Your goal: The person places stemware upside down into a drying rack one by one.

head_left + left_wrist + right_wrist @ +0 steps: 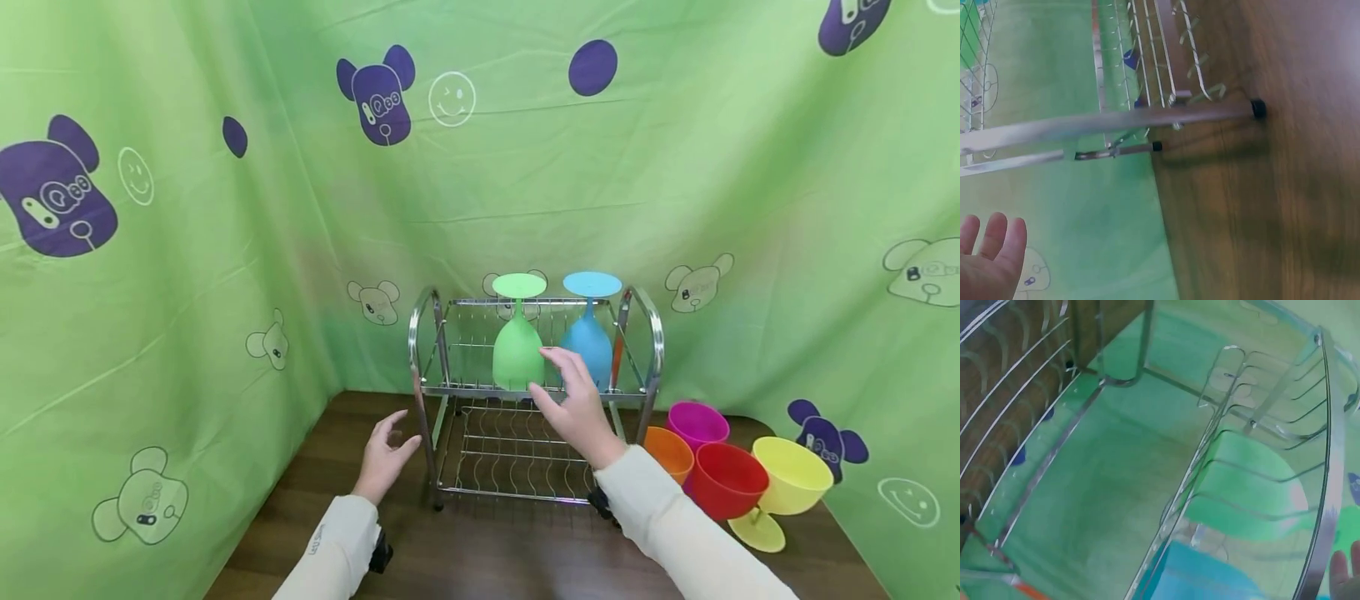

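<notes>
A two-tier metal dish rack (536, 392) stands against the green cloth. Upside down on its upper tier are a green goblet (517, 358) and, to its right, a blue goblet (588, 333), their round feet upward. My right hand (576, 408) is raised at the rack's front bar, thumb and fingers apart, fingertips right at the green goblet's side; it overlaps the lower blue bowl. Both bowls, green (1247, 487) and blue (1197, 578), show through the wires in the right wrist view. My left hand (384, 454) hovers left of the rack, fingers loosely bent, holding nothing.
Right of the rack, a magenta goblet (697, 421), an orange cup (667, 450), a red cup (727, 483) and a yellow goblet (791, 479) stand upright, grouped close together on the brown wooden table (465, 554). Patterned green cloth (480, 192) hangs behind and on both sides.
</notes>
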A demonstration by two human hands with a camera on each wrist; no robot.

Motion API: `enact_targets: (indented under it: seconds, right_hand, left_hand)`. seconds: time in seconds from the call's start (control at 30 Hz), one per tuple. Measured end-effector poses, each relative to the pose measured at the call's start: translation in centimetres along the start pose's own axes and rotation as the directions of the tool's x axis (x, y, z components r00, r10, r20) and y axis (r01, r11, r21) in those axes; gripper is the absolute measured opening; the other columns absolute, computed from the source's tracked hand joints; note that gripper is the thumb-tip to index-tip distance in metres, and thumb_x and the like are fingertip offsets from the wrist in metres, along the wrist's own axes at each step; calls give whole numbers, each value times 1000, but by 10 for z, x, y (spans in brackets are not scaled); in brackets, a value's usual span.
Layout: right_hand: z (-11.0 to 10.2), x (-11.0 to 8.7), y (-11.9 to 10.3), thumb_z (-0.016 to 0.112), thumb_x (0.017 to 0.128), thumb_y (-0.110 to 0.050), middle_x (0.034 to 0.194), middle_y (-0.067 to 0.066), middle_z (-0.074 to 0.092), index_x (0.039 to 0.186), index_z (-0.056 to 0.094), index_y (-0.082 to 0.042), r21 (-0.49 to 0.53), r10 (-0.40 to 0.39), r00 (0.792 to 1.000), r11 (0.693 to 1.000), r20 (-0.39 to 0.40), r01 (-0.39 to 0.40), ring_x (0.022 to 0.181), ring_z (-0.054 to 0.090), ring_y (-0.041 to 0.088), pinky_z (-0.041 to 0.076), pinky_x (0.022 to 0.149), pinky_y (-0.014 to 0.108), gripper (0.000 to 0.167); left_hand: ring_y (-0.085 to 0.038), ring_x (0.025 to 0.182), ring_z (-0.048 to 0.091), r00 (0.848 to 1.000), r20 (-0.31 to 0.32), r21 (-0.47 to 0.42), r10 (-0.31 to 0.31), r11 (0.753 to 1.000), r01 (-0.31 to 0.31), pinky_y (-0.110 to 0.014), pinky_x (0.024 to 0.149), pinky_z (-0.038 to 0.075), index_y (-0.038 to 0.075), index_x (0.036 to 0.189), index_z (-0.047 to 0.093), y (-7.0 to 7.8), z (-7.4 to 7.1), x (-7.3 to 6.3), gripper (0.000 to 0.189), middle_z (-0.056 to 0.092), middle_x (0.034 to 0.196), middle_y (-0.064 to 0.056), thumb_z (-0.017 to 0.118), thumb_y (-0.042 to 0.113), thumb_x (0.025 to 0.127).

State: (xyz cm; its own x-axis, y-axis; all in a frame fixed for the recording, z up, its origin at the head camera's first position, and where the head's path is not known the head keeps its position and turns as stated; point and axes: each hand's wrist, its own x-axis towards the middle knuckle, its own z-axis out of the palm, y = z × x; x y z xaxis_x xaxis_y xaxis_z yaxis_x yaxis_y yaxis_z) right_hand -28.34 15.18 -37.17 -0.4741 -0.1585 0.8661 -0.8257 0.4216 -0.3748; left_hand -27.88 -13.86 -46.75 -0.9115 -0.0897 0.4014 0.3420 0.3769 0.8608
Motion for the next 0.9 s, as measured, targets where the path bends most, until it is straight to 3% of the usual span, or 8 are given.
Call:
enact_targets:
  seconds: [0.1,0.23,0.33,0.47,0.57,0.73,0.83,0.9]
  right_hand:
    - [-13,-19,2,58,95,-25,113,28,53,117,54,12,-33,-133,991,991,5,133,103,51,38,32,102,15,44]
    - [-32,-40,3,48,97,-42,112,24,54,116,56,10,-71,-135,987,987,81,141,101,52,35,29,102,11,57]
    - [-47,-55,3,70,88,-23,113,20,55,116,58,8,-137,-44,989,989,140,64,102,53,33,27,100,8,43]
    - [-70,-75,7,81,62,6,113,17,57,116,60,4,-236,77,980,971,186,-31,100,54,29,26,95,3,58]
    - [-87,-88,12,82,62,5,112,16,58,116,60,2,-263,136,976,961,173,-87,103,52,14,27,92,1,59]
    - [-108,-118,16,80,61,9,107,17,57,114,59,7,-258,243,967,941,72,-217,102,39,-13,30,86,1,57]
    - [-117,-135,16,79,66,8,105,3,56,116,57,9,-242,358,934,906,1,-348,97,41,-15,33,81,1,54]
    - [-122,-145,16,76,73,6,105,-11,52,119,53,10,-211,450,892,869,-39,-448,93,43,-16,35,78,1,52]
  left_hand:
    - [-39,102,55,1000,29,44,6,999,-7,-39,80,50,-6,124,55,1,-10,-8,44,51,124,-25,69,3,84]
    - [-37,103,54,995,85,91,42,995,-49,-37,80,49,-4,124,57,2,-16,-16,43,53,125,-22,70,3,83]
    - [-36,102,54,988,121,118,98,987,-113,-36,80,49,-3,122,58,3,-17,-21,43,54,123,-21,72,3,82]
    - [-38,105,55,974,161,164,159,969,-186,-44,84,49,-2,121,59,1,-20,-26,44,55,123,-20,74,5,81]
    - [-39,109,55,963,169,199,209,950,-241,-53,88,46,-2,120,60,0,-19,-30,43,56,123,-20,74,4,79]
    - [-38,111,54,933,207,245,294,908,-341,-53,89,46,0,115,63,0,-6,-45,43,58,122,-19,77,5,75]
    - [-34,110,55,914,237,258,329,886,-386,-46,85,49,2,114,65,0,5,-53,44,58,122,-15,79,8,73]
    - [-31,109,56,907,229,266,353,874,-407,-42,83,50,5,114,65,0,12,-54,44,59,122,-11,79,9,72]
